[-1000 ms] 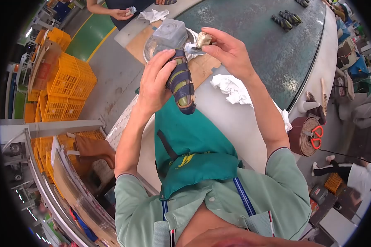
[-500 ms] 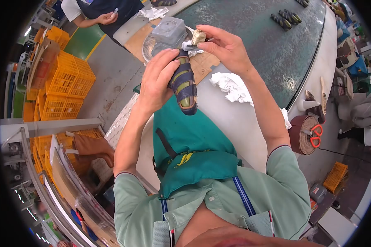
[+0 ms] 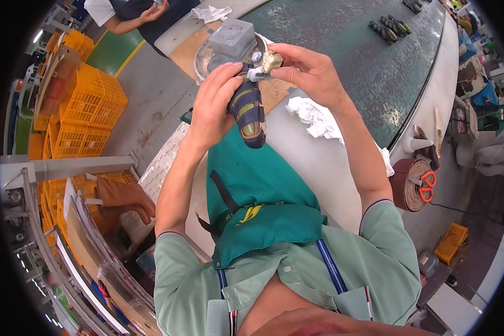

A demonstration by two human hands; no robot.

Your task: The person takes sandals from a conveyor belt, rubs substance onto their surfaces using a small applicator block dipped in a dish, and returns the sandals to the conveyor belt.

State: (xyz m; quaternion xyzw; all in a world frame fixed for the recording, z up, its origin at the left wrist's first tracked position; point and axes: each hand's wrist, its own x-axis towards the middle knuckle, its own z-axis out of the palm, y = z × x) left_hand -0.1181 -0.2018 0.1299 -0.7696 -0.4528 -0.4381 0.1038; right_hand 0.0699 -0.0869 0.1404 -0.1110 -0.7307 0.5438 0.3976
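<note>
My left hand (image 3: 211, 103) is wrapped around a dark strappy sandal (image 3: 250, 115) with olive-green showing between its straps. The sandal's rounded toe points down toward my apron. In my right hand (image 3: 313, 73), thumb and fingers pinch a small cream-coloured lump (image 3: 271, 61) close to the sandal's upper end. Something white lies just below the lump, too small to make out. Behind the sandal, a clear plastic box (image 3: 231, 39) sits in a round metal dish (image 3: 200, 60).
A crumpled white cloth (image 3: 315, 117) lies on the pale table edge. Several dark sandals (image 3: 389, 29) rest on the green table surface (image 3: 341, 45). A coiled brown belt (image 3: 411, 185) with orange-handled scissors (image 3: 427, 187) is at right. Yellow crates (image 3: 92, 106) stand at left; a co-worker's hand (image 3: 153, 12) is beyond.
The sandal's toe has shifted slightly up and left. My right hand has come down a little, and the cream lump is turned differently in its fingers.
</note>
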